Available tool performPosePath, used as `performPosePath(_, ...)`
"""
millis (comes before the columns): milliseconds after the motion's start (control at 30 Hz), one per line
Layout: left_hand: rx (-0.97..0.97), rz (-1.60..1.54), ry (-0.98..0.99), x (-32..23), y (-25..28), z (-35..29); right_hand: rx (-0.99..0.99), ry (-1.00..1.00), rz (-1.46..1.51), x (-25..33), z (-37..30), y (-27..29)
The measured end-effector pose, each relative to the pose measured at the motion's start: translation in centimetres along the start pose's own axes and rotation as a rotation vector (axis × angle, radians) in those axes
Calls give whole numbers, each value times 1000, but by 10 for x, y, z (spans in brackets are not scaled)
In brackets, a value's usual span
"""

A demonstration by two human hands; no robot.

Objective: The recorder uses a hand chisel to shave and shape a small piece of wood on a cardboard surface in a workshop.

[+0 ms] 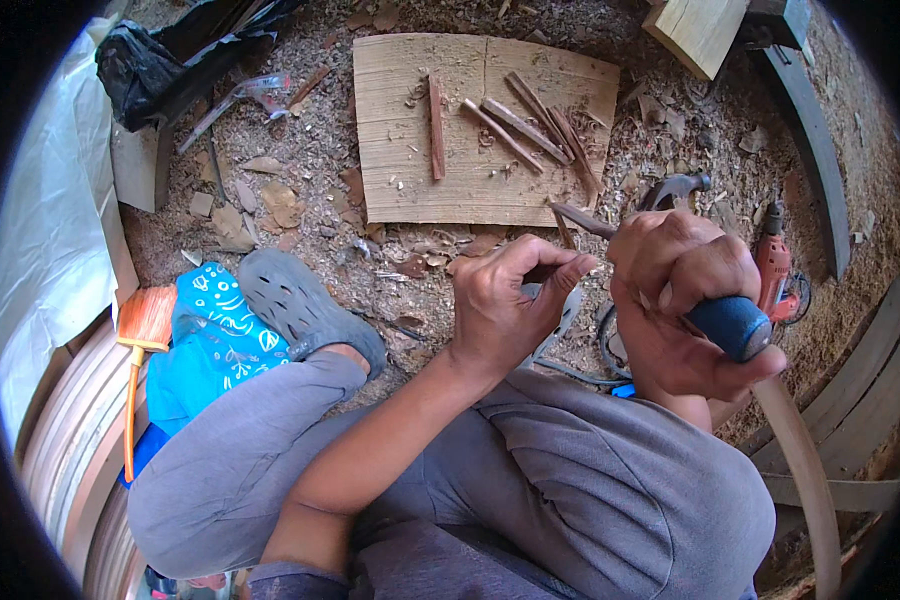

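My left hand (515, 300) is closed, thumb and forefinger pinched together. A thin brown wooden stick (566, 234) shows just past these fingers, mostly hidden by them. My right hand (685, 285) wraps around a blue-handled bladed tool (730, 326), whose narrow dark blade (583, 220) points left and meets the stick's far end. Whether it is a knife or a chisel I cannot tell. Beyond both hands lies a flat wooden board (400, 130). On it rest a single reddish stick (436, 128) and, to the right, several loose sticks (525, 130) among shavings.
A claw hammer (675, 188) and a red power tool (773, 262) lie beyond and right of my right hand. A curved wooden strip (800, 470) passes beneath it. At left are an orange brush (146, 318), blue cloth (210, 330) and clear-handled tool (235, 100). Shavings cover the ground.
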State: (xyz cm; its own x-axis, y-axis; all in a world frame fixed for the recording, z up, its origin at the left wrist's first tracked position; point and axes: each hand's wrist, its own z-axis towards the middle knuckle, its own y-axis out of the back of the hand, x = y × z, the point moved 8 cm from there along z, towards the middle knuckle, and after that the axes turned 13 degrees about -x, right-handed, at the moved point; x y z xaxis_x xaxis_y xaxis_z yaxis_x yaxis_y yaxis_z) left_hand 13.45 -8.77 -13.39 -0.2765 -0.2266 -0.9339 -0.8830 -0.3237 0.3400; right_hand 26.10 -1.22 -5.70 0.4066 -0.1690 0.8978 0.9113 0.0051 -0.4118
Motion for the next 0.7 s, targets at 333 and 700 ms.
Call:
performPosePath(333,-20,29,-20,-2,2,1,-129,-5,113,-1,-8,12)
performPosePath(700,18,62,-24,-2,0,2,53,123,-6,-3,-10,-1)
